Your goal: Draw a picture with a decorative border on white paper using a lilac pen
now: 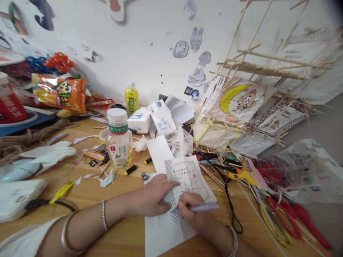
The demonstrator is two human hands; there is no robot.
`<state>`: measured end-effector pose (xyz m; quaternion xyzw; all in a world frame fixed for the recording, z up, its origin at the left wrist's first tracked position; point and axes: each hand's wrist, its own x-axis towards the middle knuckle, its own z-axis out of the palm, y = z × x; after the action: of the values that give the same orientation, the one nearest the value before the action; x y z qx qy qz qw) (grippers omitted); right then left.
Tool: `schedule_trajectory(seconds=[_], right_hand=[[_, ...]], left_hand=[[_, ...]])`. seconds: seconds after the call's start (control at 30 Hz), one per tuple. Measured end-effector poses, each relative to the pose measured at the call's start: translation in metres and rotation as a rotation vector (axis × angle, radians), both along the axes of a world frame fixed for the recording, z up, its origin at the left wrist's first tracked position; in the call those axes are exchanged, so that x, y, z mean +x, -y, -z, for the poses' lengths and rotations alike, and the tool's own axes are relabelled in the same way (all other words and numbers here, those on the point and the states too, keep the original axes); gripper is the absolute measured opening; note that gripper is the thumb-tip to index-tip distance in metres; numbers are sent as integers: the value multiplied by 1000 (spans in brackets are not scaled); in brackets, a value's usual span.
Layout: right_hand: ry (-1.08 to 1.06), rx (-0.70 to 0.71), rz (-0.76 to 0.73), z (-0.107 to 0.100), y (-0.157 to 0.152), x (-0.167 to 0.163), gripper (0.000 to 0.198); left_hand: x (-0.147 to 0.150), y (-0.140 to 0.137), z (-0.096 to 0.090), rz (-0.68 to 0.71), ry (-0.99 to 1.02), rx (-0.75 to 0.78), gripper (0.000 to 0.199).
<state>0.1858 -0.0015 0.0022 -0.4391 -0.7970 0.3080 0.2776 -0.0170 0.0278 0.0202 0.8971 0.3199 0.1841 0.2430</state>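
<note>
A sheet of white paper (160,232) lies on the wooden table in front of me. On it rests a smaller drawn sheet (197,178) with handwriting, line figures and a decorated border. My left hand (152,194) presses flat on the papers, thumb and fingers apart. Held in my right hand (194,212) is a pale purple pen (205,207), its tip down at the crosshatched strip (171,196) along the left side. A small dark shiny trinket (145,176) sits just above my left hand.
A plastic bottle (118,142), black-and-yellow marker cap (130,170) and tissue packs (162,117) stand beyond my hands. At right are a yellow glue gun (242,175), scissors (284,217), a black cord (233,214) and a stick frame (257,67). A white box (21,198) lies left.
</note>
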Motion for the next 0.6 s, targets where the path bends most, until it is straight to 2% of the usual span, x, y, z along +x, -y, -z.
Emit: schedule_trajectory(seconds=[0.43, 0.6], right_hand=[[74, 65, -75, -2, 2, 0, 24], [101, 72, 26, 0, 2, 1, 25]], left_hand=[[0, 0, -2, 23, -26, 3, 64], [-1, -1, 1, 19, -30, 5, 66]])
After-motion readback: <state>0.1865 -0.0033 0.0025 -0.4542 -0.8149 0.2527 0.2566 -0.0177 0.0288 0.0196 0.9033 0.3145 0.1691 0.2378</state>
